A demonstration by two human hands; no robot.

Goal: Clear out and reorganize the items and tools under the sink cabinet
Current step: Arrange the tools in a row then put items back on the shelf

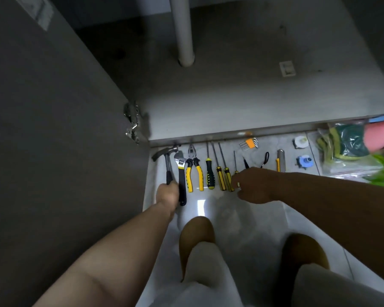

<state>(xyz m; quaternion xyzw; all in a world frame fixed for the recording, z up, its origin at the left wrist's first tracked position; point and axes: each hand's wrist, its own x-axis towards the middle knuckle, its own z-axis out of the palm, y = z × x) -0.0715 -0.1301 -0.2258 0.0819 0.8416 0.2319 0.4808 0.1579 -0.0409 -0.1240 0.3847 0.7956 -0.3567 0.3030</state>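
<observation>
The open cabinet door (60, 120) stands at the far left. On the tiled floor (242, 218) just in front of the cabinet, tools lie side by side in a row, handles toward the kneeling person. First comes the hammer (168, 169). The left hand (167, 194) is wrapped tight round the bottom of its black handle, so the shaft and head stick out beyond the fist toward the cabinet. Just beside it lies the adjustable wrench (181, 173), its grip close against that hand. Then come the yellow-handled pliers (194, 171), a black-and-yellow screwdriver (210, 176) and a pair of yellow-handled screwdrivers (221, 178). The right hand (253, 185) hovers palm down over the next stretch, fingers curled. It covers the handle of a thin screwdriver (234, 160), and I cannot tell whether it has hold of anything. Past its wrist the utility knife (280, 160) lies free, with the hex keys (249, 143) nearer the cabinet edge. A plastic bag of scouring pads (346, 147) sits at the far right. Inside the cabinet, the drain pipe (182, 29) stands upright.
</observation>
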